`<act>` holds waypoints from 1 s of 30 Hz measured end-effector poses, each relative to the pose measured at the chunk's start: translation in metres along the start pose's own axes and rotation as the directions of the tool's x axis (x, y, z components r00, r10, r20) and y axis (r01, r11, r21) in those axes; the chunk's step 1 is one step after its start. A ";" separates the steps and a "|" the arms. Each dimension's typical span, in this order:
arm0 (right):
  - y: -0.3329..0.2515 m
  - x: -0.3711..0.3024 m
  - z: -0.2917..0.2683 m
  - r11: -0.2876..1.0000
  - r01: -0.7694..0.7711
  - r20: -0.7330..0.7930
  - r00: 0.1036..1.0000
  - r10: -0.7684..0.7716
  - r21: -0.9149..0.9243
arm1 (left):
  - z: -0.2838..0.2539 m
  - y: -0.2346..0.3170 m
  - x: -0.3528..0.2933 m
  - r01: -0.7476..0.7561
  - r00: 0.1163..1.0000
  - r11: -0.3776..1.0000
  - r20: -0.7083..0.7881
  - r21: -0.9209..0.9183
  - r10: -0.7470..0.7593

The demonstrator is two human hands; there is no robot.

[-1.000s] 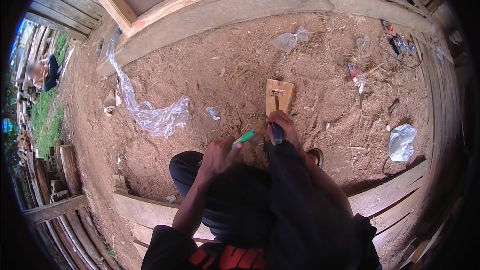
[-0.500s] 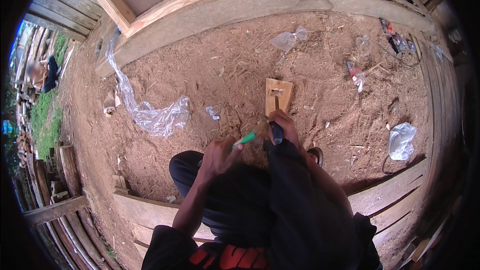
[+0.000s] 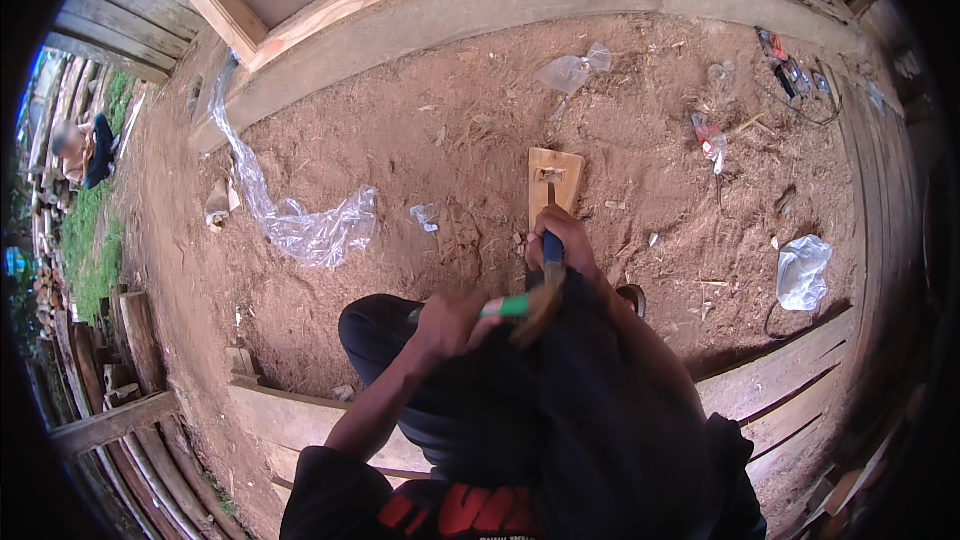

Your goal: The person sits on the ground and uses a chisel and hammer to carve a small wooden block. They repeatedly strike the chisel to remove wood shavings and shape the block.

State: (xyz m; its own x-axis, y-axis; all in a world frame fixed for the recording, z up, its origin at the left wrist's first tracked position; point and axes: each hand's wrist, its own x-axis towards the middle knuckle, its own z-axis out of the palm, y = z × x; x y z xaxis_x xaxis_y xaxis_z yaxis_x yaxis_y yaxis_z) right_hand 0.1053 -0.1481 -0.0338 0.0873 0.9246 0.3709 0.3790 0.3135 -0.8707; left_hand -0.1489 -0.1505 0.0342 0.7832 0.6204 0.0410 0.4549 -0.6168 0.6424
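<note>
My left hand (image 3: pixel 450 323) is closed round the green handle of a hammer (image 3: pixel 514 307), whose head is blurred by motion. The hammer head lies at the near end of a chisel (image 3: pixel 553 248) with a dark blue handle; whether they touch I cannot tell. Wrapped round the chisel is my right hand (image 3: pixel 568 235). Its blade points away from me, onto a tapered wooden block (image 3: pixel 568 168) on the ground. A rough-edged slot is cut in the block's face, and the chisel tip is at that slot. My right hand covers the block's near end.
Crumpled clear plastic sheeting (image 3: pixel 325 230) lies left on the chip-strewn ground. A clear bag (image 3: pixel 572 70) lies ahead, a red-and-clear packet (image 3: pixel 710 143) and a whitish plastic bag (image 3: pixel 803 273) to the right. Wooden frames (image 3: pixel 350 0) stand beyond a beam. Far left, a person (image 3: pixel 90 152) sits near logs.
The hammer head has swung down toward me, onto the butt of the chisel. My left hand has moved slightly nearer my body. The chisel handle now points more straight toward me.
</note>
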 end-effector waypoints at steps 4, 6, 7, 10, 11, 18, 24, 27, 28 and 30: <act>0.004 -0.005 0.003 0.997 0.073 -0.019 0.997 -0.073 0.012 | -0.011 0.009 -0.002 -0.125 0.992 0.991 -0.040 -0.054 0.123; 0.003 -0.001 0.001 0.999 0.048 -0.022 0.999 -0.048 0.014 | -0.004 0.004 -0.006 -0.077 0.997 0.996 -0.011 -0.038 0.077; 0.001 0.000 0.001 0.999 0.036 -0.021 0.999 -0.036 0.017 | -0.001 0.002 -0.007 -0.051 0.999 0.998 0.003 -0.029 0.051; 0.000 -0.002 -0.005 1.000 0.017 0.058 0.998 -0.015 -0.022 | 0.000 0.007 -0.002 -0.151 0.988 0.988 -0.001 -0.022 0.151; 0.001 0.004 -0.004 1.000 0.014 0.048 0.999 -0.013 -0.013 | -0.003 0.009 -0.002 -0.255 0.967 0.966 -0.025 -0.053 0.254; 0.017 -0.003 -0.005 0.998 0.064 0.075 0.995 -0.065 0.020 | -0.005 0.005 0.000 -0.208 0.978 0.975 -0.024 -0.072 0.207; 0.011 -0.001 -0.009 0.998 0.055 0.073 0.996 -0.052 -0.041 | -0.019 0.014 0.006 -0.145 0.989 0.989 0.014 -0.043 0.145; 0.013 -0.001 -0.006 0.997 0.076 0.054 0.996 -0.074 -0.027 | -0.011 0.002 0.003 -0.352 0.936 0.925 -0.070 -0.143 0.345; 0.013 0.001 -0.008 0.996 0.082 0.073 0.994 -0.080 -0.018 | -0.008 0.005 0.002 -0.149 0.988 0.982 0.030 -0.112 0.153; 0.013 0.002 -0.009 0.996 0.087 0.089 0.992 -0.085 -0.015 | -0.014 0.010 0.004 -0.111 0.991 0.993 0.068 -0.036 0.113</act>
State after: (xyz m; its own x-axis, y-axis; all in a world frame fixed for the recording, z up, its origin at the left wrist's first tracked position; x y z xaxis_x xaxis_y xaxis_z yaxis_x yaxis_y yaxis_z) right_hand 0.1190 -0.1442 -0.0419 -0.0274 0.9100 0.4136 0.3987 0.3894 -0.8303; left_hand -0.1469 -0.1473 0.0511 0.8567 0.5122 0.0607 0.3501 -0.6639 0.6608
